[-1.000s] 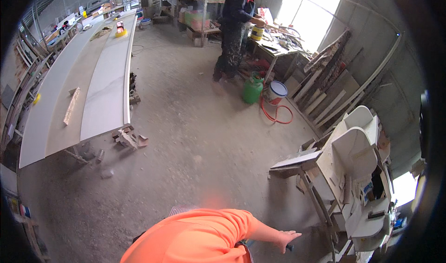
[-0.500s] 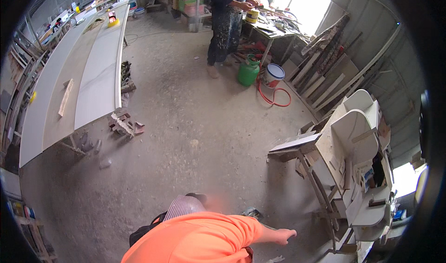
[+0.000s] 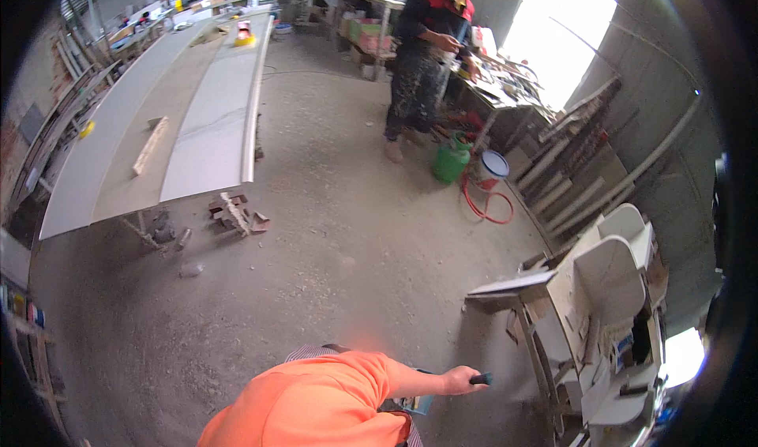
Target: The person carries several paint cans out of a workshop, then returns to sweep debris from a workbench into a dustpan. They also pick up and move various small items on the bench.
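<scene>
My left arm, in a short orange sleeve [image 3: 324, 392], reaches across the lower part of the head view toward the right. At its end, low over the floor, my left hand [image 3: 458, 381] is closed round a dark handle [image 3: 480, 378], whose black end sticks out beyond the fist. What this handle belongs to cannot be made out. Below the forearm shows part of a teal object [image 3: 425, 405], mostly hidden by my arm and sleeve. Striped cloth [image 3: 308, 353] shows past the sleeve. My right hand does not show.
A long table with pale panels [image 3: 209, 143] stands left, a wood strip [image 3: 150, 145] on it. Right is a stand of curved boards [image 3: 612, 269] and offcuts. Farther off, a person [image 3: 426, 68] stands by a cluttered bench, near a green gas cylinder [image 3: 451, 163] and a bucket [image 3: 493, 167].
The view has tilted upward, showing more of the standing person. My left hand has shifted slightly left and up in the picture; a dark handle now shows in it. More teal shows below the forearm.
</scene>
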The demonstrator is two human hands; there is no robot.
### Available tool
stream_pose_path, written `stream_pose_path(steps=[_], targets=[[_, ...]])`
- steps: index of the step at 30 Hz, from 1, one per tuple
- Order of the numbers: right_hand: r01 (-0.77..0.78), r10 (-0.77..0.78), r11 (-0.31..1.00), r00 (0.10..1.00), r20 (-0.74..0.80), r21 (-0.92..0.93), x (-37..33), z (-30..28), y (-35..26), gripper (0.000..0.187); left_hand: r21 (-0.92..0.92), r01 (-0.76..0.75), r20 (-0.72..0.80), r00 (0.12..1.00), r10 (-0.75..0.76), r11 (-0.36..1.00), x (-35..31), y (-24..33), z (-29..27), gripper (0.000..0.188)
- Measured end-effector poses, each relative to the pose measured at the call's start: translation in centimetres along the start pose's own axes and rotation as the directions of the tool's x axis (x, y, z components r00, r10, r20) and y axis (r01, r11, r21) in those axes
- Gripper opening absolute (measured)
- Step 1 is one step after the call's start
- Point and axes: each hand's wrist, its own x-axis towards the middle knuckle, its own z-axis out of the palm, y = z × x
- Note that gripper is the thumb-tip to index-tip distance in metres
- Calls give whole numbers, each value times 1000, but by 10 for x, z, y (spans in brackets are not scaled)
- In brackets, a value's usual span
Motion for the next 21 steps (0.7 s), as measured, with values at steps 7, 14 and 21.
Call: stream_pose_path(steps=[7,14,21], targets=[[629,-502,755,738,451,-188,121,56,51,42,14,-344,-179,923,341,939,-25,130,-70,39],[268,-68,899,866,495,-346,110,131,32,46,13,-399,-256,885,389,917,-64,185,-146,47],[378,33,671,844,535,-637,178,184,52,62,-24,-372,-349,873,341,928,-83,215,-229,52]])
